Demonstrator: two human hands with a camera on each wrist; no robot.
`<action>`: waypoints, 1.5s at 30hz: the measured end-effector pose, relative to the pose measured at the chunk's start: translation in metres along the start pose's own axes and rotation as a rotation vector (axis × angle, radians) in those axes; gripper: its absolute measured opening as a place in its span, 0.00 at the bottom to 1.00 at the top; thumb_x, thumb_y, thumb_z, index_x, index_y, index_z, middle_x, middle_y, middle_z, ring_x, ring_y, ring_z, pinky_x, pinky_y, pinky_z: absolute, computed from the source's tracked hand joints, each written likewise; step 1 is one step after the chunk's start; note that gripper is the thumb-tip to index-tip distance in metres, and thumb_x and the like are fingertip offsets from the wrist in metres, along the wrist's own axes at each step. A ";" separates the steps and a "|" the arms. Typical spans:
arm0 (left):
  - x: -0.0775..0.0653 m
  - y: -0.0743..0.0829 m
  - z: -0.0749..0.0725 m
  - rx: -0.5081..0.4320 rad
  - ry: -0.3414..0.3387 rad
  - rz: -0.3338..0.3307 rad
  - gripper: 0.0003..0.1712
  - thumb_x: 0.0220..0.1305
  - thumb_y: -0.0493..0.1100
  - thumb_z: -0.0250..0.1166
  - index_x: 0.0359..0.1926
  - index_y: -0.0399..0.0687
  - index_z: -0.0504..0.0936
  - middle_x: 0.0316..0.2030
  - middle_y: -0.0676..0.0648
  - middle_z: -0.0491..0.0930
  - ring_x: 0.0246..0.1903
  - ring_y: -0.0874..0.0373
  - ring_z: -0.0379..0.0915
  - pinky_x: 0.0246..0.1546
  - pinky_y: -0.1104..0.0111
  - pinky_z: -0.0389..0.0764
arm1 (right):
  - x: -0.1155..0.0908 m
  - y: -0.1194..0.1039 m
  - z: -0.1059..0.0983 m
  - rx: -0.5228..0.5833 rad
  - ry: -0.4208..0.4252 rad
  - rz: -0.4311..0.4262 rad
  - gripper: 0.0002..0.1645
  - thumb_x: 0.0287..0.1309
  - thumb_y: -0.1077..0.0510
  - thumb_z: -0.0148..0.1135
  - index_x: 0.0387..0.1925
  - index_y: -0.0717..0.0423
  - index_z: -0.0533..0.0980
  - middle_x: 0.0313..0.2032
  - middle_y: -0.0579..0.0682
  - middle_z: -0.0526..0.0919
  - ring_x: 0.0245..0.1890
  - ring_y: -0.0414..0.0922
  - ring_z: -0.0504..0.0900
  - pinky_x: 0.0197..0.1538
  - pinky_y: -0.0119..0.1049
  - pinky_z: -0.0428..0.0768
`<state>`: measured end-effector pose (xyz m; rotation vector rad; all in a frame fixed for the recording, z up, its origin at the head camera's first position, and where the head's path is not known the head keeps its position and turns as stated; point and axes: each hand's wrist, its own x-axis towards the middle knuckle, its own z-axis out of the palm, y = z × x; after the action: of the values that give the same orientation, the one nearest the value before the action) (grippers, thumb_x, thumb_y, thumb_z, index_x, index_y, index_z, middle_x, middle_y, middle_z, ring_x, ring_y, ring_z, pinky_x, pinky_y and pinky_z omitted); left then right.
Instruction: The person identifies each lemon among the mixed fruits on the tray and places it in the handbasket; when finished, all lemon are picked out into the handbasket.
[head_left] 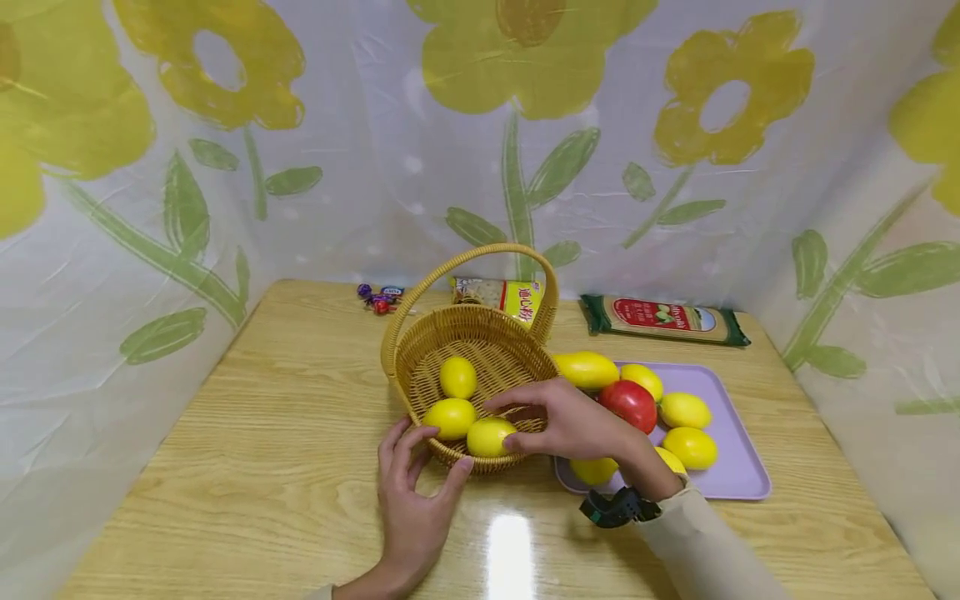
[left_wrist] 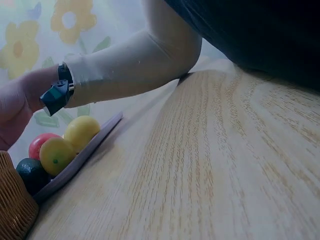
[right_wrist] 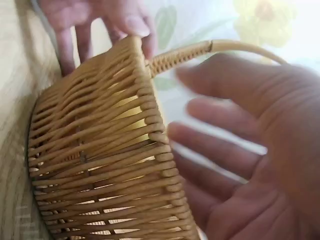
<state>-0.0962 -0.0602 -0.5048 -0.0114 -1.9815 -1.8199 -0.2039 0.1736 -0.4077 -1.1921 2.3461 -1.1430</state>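
Observation:
A wicker basket (head_left: 480, 333) with a tall handle holds three lemons, one lemon (head_left: 458, 378) behind the other two. My left hand (head_left: 416, 500) grips the basket's near rim, thumb and fingers spread along it. Over the basket's right side reaches my right hand (head_left: 558, 421). Its thumb is right at the edge of the front right lemon (head_left: 491, 437), fingers apart above the inside. In the right wrist view, the fingers (right_wrist: 215, 145) of that hand are loosely spread beyond the rim, and nothing shows between them.
Right of the basket, a lilac tray (head_left: 738, 467) carries several lemons, a red fruit (head_left: 628, 406) and a long yellow fruit (head_left: 587, 369). A dark green fruit (left_wrist: 32, 175) shows there too. Behind are a green package (head_left: 663, 320), a yellow bag (head_left: 522, 300) and wrapped candies (head_left: 381, 298).

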 end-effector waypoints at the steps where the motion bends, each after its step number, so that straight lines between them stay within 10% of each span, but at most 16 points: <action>1: 0.000 0.000 0.000 -0.001 -0.002 0.001 0.30 0.63 0.36 0.82 0.63 0.37 0.80 0.77 0.33 0.60 0.77 0.37 0.62 0.74 0.72 0.76 | -0.002 -0.001 0.000 0.038 0.024 0.005 0.27 0.70 0.56 0.76 0.68 0.50 0.83 0.65 0.47 0.88 0.63 0.45 0.87 0.67 0.51 0.89; 10: -0.002 -0.001 0.000 0.007 -0.017 -0.049 0.31 0.62 0.37 0.83 0.63 0.39 0.80 0.78 0.37 0.60 0.80 0.42 0.56 0.76 0.67 0.75 | -0.084 0.030 -0.038 0.363 0.283 -0.017 0.28 0.70 0.75 0.65 0.69 0.67 0.79 0.67 0.63 0.85 0.68 0.49 0.85 0.70 0.46 0.86; 22: -0.002 -0.001 -0.001 0.011 -0.022 -0.061 0.31 0.63 0.38 0.82 0.64 0.40 0.80 0.78 0.42 0.59 0.80 0.43 0.55 0.77 0.63 0.75 | -0.193 0.091 -0.088 0.142 0.601 0.281 0.24 0.73 0.71 0.66 0.67 0.71 0.78 0.61 0.43 0.91 0.59 0.34 0.89 0.56 0.25 0.89; 34: -0.001 0.000 0.000 0.007 -0.023 -0.047 0.30 0.64 0.38 0.81 0.63 0.40 0.80 0.78 0.39 0.59 0.79 0.41 0.58 0.78 0.49 0.75 | -0.210 0.118 -0.087 -0.024 0.525 0.463 0.25 0.73 0.60 0.72 0.68 0.61 0.81 0.57 0.26 0.84 0.52 0.26 0.84 0.53 0.17 0.84; 39: -0.002 0.000 0.000 0.013 -0.015 -0.047 0.30 0.63 0.38 0.82 0.63 0.39 0.80 0.77 0.39 0.60 0.79 0.41 0.57 0.77 0.47 0.75 | -0.195 0.090 -0.096 0.014 0.547 0.330 0.24 0.74 0.66 0.68 0.68 0.64 0.80 0.58 0.30 0.87 0.53 0.31 0.87 0.55 0.20 0.87; 45: -0.002 -0.001 -0.001 0.017 -0.003 -0.045 0.30 0.63 0.38 0.82 0.63 0.39 0.80 0.77 0.39 0.61 0.79 0.42 0.58 0.77 0.57 0.76 | -0.139 0.041 -0.094 0.110 0.377 0.085 0.28 0.70 0.76 0.65 0.69 0.65 0.78 0.67 0.49 0.86 0.61 0.40 0.87 0.62 0.29 0.88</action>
<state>-0.0947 -0.0608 -0.5059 0.0362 -2.0143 -1.8318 -0.1913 0.3457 -0.3917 -0.8932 2.5281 -1.5578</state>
